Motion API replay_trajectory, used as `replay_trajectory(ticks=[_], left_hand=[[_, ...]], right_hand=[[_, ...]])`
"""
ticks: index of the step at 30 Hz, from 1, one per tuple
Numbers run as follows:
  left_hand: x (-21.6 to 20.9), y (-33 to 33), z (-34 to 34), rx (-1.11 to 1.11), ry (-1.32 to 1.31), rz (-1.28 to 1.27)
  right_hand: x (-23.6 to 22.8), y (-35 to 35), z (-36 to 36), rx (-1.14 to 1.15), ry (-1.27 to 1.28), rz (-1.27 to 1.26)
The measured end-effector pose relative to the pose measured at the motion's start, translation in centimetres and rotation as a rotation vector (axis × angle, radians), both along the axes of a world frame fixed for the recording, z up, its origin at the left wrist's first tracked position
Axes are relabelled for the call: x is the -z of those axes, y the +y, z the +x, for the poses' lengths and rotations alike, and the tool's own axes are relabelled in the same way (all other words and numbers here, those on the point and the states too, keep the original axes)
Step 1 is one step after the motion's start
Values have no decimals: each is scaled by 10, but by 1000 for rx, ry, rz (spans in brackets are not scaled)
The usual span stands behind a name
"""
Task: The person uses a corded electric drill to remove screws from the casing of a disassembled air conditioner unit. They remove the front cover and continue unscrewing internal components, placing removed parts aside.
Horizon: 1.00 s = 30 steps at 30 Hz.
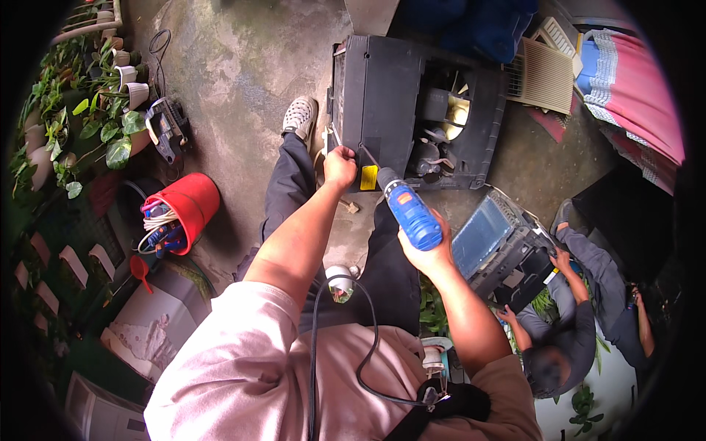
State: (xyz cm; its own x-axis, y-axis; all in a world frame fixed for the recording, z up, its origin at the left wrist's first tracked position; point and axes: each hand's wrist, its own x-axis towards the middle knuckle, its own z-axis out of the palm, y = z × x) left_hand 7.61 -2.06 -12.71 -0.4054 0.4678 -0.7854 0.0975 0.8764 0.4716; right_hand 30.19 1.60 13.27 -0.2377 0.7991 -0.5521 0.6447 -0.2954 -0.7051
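Observation:
A blue cordless drill (pixel 413 219) is gripped in my right hand (pixel 430 250). Its long bit slants up and left, the tip at the front part of a dark grey appliance casing (pixel 382 88). My left hand (pixel 340 167) is closed at the casing's near left corner, with a thin shiny rod or edge just above it; what the fingers hold is hidden. A yellow label (pixel 369 177) sits on the casing between my hands. Through a large opening on the right of the casing, a motor-like part (pixel 434 156) and other inner parts show.
A red bucket (pixel 198 202) of tools and cables lies tilted at left, near potted plants (pixel 118 151) and a dark device with a cord (pixel 168 128). At right, a co-worker (pixel 551 338) handles another dark appliance frame (pixel 507 257); another person's legs show beyond. A beige grille (pixel 540 73) leans at upper right.

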Motion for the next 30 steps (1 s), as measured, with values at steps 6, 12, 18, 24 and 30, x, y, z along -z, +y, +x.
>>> replay_trajectory(ticks=[6, 12, 18, 24, 30], left_hand=[[-26, 17, 14, -388, -350, -29], [-32, 21, 19, -757, -669, -13], [-30, 28, 17, -912, -876, -25], [-45, 43, 21, -968, -964, -15], [-34, 104, 12, -897, -695, 35]], right_hand=[[-1, -1, 4, 79, 61, -50], [-6, -3, 3, 66, 58, -21], [-22, -17, 22, 42, 113, 80], [-45, -30, 49, 123, 55, -92], [-55, -1, 56, 306, 160, -128]])
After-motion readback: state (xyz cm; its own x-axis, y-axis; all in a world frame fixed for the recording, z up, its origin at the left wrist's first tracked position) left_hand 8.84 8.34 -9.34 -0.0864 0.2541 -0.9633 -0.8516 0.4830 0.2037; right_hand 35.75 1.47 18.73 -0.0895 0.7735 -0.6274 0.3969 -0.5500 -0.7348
